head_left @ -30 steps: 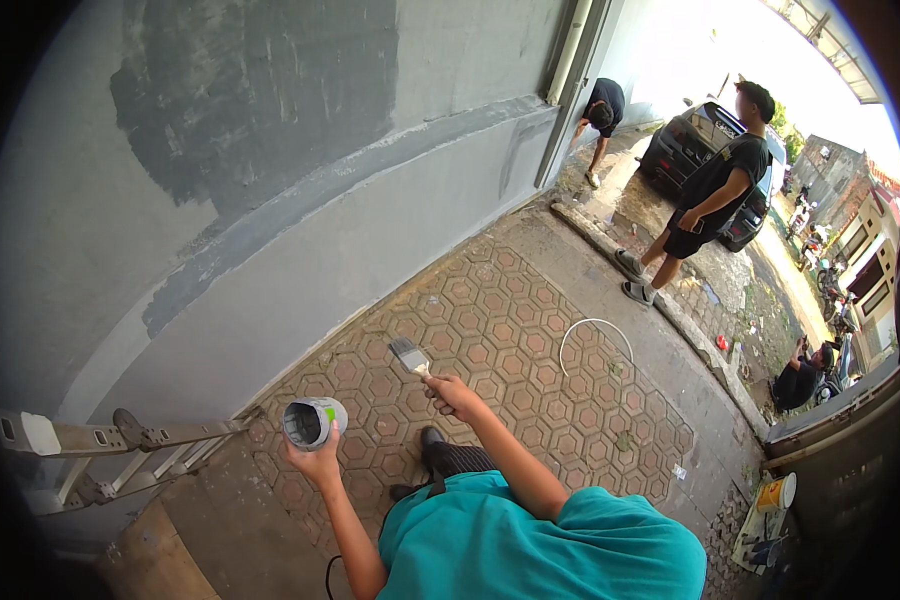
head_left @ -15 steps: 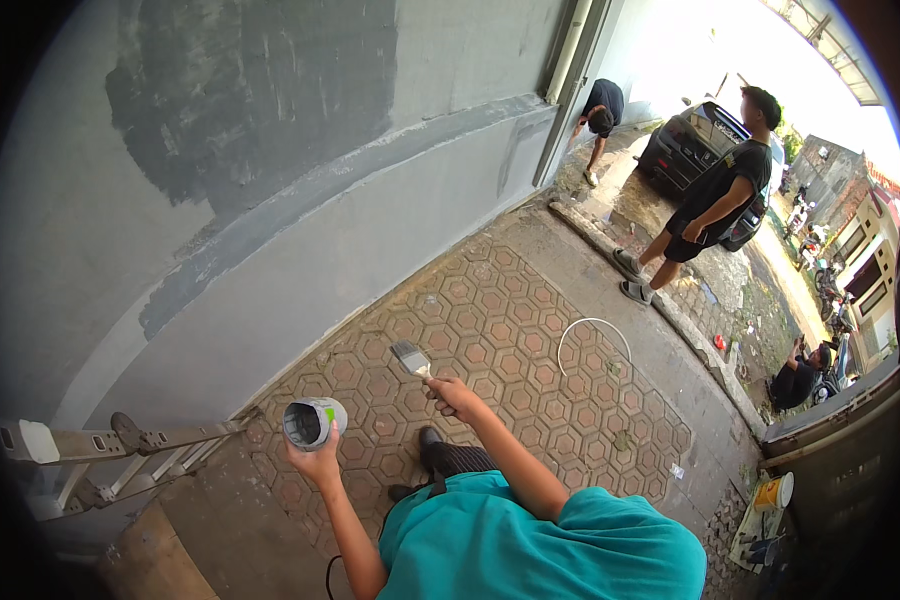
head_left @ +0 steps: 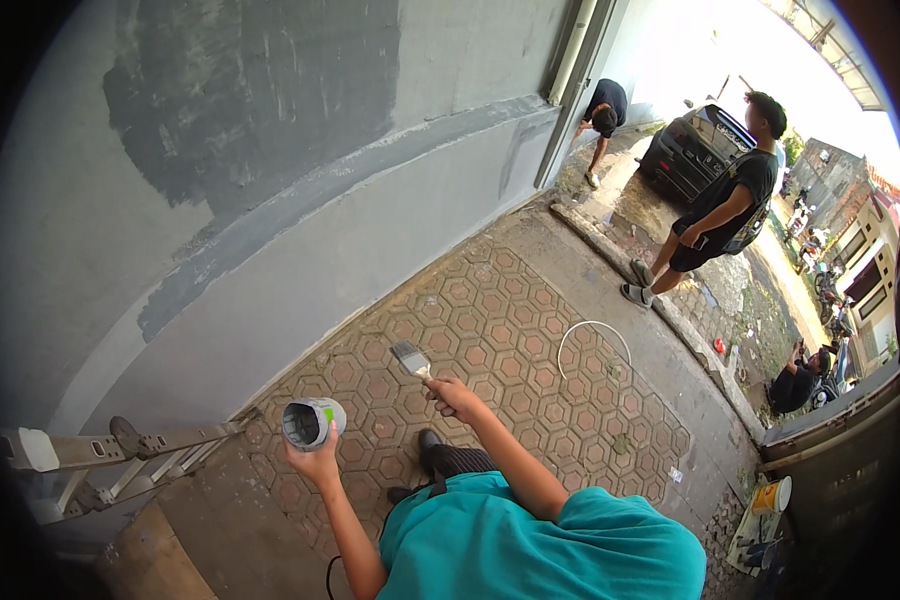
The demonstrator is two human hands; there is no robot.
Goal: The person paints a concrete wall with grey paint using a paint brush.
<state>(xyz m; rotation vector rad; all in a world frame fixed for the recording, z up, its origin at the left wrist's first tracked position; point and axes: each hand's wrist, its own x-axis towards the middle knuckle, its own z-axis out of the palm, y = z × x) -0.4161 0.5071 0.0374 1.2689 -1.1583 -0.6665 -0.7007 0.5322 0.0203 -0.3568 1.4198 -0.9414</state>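
- Presently, the left hand [head_left: 314,463] holds a grey can [head_left: 338,409] above the paving [head_left: 515,395], fingers curled around it; grey coats its inside, fill level unclear.
- The right hand [head_left: 456,400] has its fingers closed around a paintbrush [head_left: 410,358], apart from the can.
- Far right, a yellow-and-white bucket [head_left: 770,495] sits; its contents cannot be told.

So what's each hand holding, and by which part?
The left hand holds a grey container by its side; the right hand holds a paintbrush by its handle.
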